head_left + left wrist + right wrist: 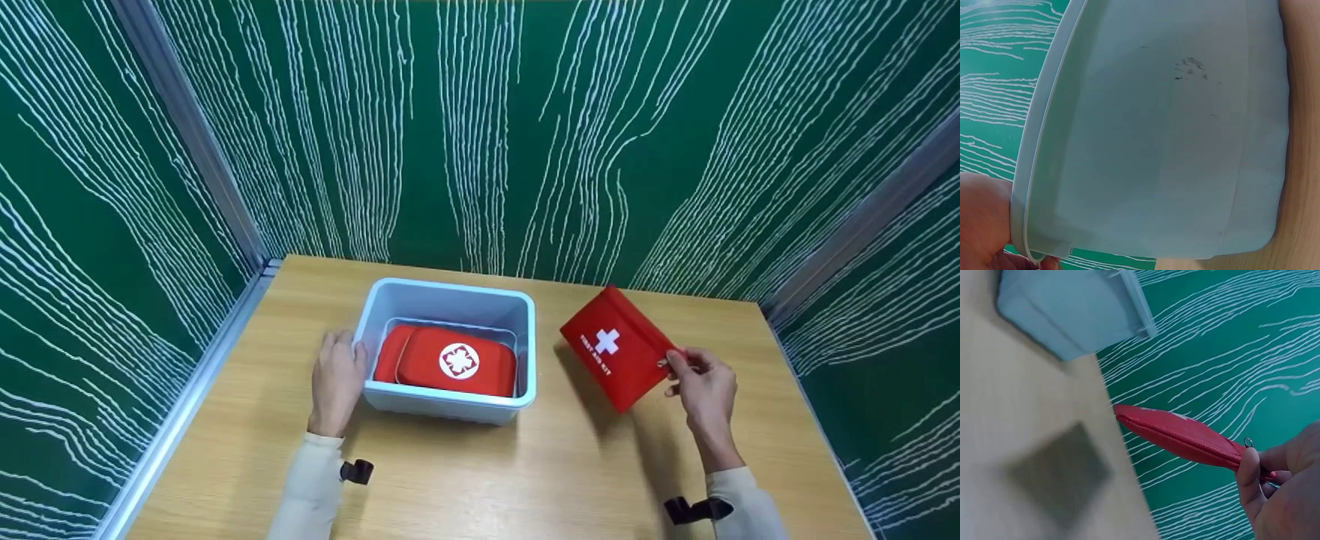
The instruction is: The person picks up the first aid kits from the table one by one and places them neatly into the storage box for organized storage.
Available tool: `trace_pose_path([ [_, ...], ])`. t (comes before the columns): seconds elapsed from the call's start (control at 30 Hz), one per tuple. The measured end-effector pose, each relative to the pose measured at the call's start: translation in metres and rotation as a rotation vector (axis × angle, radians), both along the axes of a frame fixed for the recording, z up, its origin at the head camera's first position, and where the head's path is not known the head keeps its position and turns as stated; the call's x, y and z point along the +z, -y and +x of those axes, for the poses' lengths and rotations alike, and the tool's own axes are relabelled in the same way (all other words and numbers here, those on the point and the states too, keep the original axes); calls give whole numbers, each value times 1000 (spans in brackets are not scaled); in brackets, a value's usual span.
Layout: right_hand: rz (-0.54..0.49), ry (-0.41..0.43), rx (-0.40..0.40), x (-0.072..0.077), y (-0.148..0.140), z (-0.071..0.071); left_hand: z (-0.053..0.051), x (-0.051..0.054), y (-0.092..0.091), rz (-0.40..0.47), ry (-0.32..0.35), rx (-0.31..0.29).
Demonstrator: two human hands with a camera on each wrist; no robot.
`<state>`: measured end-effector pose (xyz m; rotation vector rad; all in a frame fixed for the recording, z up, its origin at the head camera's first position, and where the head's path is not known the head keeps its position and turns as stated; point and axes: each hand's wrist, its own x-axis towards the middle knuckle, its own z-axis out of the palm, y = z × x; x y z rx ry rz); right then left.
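A light blue-grey plastic bin (450,405) stands on the wooden table, and inside it lies a red case (487,367) with a white round emblem. Beneath or beside that case, another red item (390,352) shows at the left; its kind is partly hidden. My left hand (337,382) grips the bin's left rim, with the thumb over the edge. Right of the bin, my right hand (705,386) pinches one corner of a red first aid pouch (630,345). The pouch hangs tilted above the table, as its shadow in the right wrist view shows.
Green panels (420,135) with white wavy lines enclose the table (585,480) at the back and both sides. Grey metal posts (202,142) stand at the corners. A small black device (356,471) sits on each sleeve.
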<state>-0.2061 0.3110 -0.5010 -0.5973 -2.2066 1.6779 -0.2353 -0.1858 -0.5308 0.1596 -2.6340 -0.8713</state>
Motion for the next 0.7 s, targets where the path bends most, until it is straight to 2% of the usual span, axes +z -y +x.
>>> trace_pose_path([
  [0.2,-93,-43,7,28,8,0,0,0,-1,11,24,1],
  [0.33,-185,-94,19,41,15,-2,0,1,-1,11,39,-2],
  [0.5,-267,-138,79,52,24,-5,-1,0,0,11,46,-1],
  [0.7,-306,-122,193,55,34,-13,-1,0,0,12,52,5],
])
